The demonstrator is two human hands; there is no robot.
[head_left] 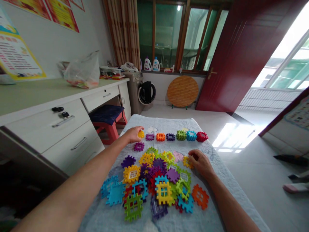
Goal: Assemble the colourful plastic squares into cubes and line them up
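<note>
My left hand is closed on a yellow piece at the left end of a row of coloured stacks. That row runs right through a purple stack, an orange one, a dark purple one, a green one, a blue one and a red one. A lone purple piece lies just below my left hand. On the right, my right hand has its fingers on a yellow piece beside the mixed pile.
The pile of notched square pieces covers the middle of the cloth-covered table. A desk with a plastic bag stands left, with a stool by it. Behind are a washing machine and a round board.
</note>
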